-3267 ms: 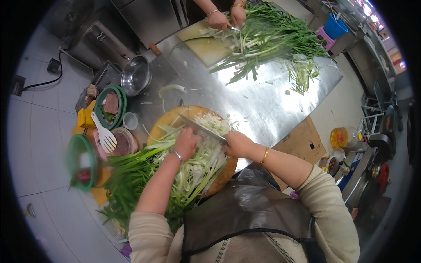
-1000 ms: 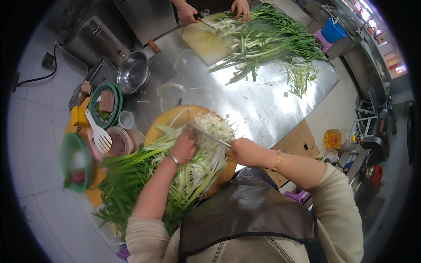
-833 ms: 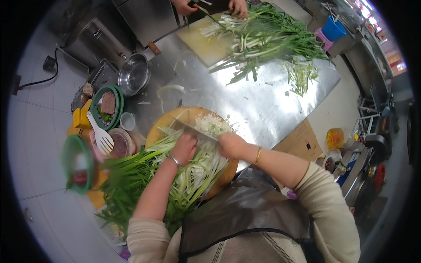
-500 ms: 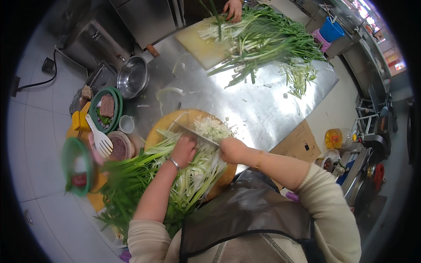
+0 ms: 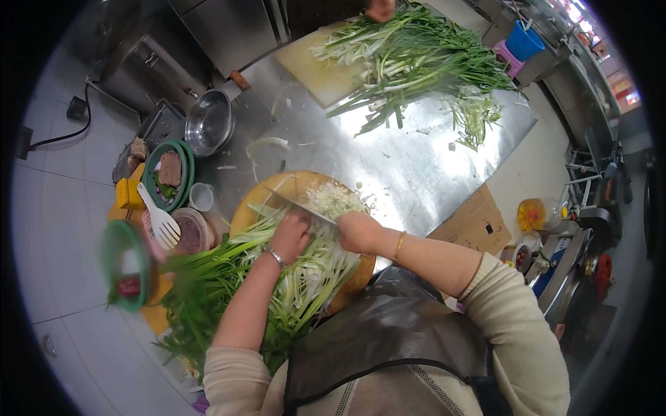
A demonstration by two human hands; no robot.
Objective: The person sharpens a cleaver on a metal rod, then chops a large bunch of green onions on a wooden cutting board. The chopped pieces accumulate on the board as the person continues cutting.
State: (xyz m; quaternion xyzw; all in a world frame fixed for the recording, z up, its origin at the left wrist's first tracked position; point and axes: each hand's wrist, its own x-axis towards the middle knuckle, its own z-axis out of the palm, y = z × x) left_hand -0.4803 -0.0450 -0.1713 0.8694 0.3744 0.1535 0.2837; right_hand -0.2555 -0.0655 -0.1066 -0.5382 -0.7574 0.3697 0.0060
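My right hand (image 5: 359,232) is closed round the handle of a kitchen knife (image 5: 302,209). The blade slants up and to the left across a round wooden chopping board (image 5: 359,276). Just below the blade, my left hand (image 5: 291,234) presses with bent fingers on a thick bunch of green onions (image 5: 305,277). Their white ends lie on the board, while the dark leaves spread off to the lower left. Beyond the knife sits a heap of finely chopped white onion (image 5: 331,200). The knife's handle is hidden in my fist.
Across the steel table (image 5: 409,180), another person's hand (image 5: 380,9) is above more green onions (image 5: 416,62) beside a pale cutting board (image 5: 305,62). At left are a metal pan (image 5: 209,123), green bowls (image 5: 186,166), and a white slotted spatula (image 5: 163,225). Flattened cardboard (image 5: 472,225) lies right.
My right hand and the knife have shifted slightly left. My left hand stays on the onions. The other person's hand has moved toward the top edge.
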